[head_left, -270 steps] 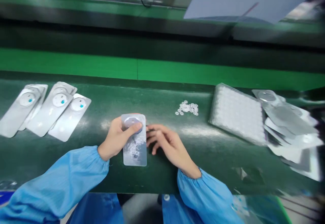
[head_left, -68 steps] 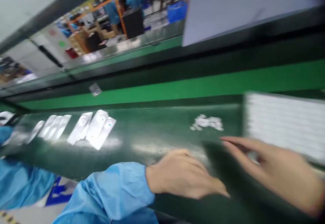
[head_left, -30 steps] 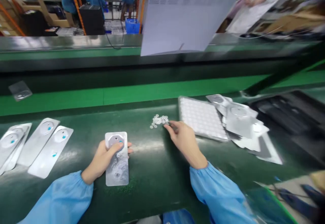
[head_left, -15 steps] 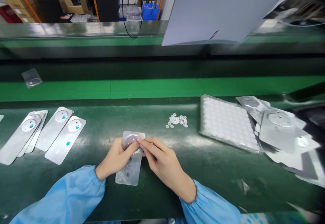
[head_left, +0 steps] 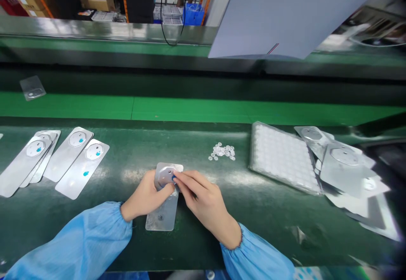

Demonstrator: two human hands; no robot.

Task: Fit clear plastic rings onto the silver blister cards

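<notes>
Low on the green belt, my left hand grips a silvery blister card by its upper part, thumb across the card. The card's round clear dome sits just under my fingertips. My right hand comes in from the right and pinches something tiny against the dome, with a blue speck showing at the fingertips. A small heap of white discs lies further up the belt. Three finished cards with blue dots lie to the left.
A tray of white discs and a loose pile of foil cards sit at the right of the belt. A clear sachet lies on the green strip beyond. A large grey sheet hangs overhead.
My right hand has moved left from the disc heap to the card's dome, and my view has swung back level. Between the last two frames the hands barely shift.
</notes>
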